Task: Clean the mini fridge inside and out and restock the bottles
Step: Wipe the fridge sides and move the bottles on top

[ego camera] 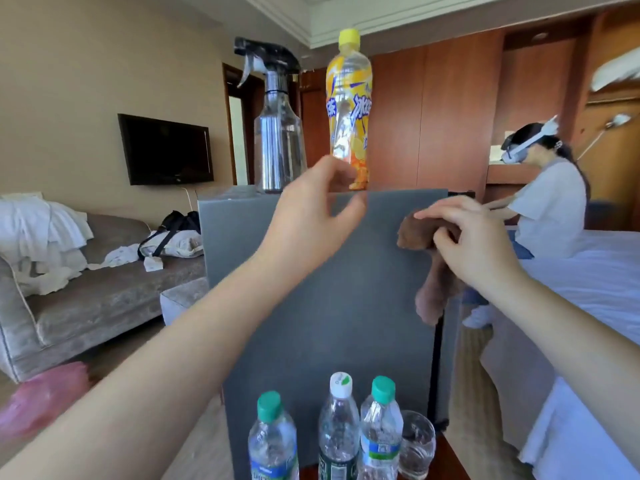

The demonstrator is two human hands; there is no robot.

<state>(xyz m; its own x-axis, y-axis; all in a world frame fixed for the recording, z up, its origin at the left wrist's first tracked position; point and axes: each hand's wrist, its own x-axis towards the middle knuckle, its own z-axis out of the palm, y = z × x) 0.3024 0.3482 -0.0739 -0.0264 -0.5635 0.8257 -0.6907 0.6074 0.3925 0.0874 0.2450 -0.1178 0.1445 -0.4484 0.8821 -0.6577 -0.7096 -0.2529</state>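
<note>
Left hand (311,216) spread near 12-o'clock iced-tea bottle (349,109) | right hand (479,244) clutches brown cloth (429,296) against mini fridge (329,323) | risk: a nudge could topple bottle

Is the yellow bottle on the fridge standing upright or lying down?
Upright: the yellow bottle stands on the fridge top, cap upward, beside the spray bottle.

Matt grey mini fridge (346,289), soft brown cloth (429,271) with a napped surface, clear glossy plastic water bottles (339,427), shiny metallic-looking spray bottle (277,140) with black plastic trigger, glossy orange-labelled drink bottle (349,109), polished wood wall panels (450,116)
</note>
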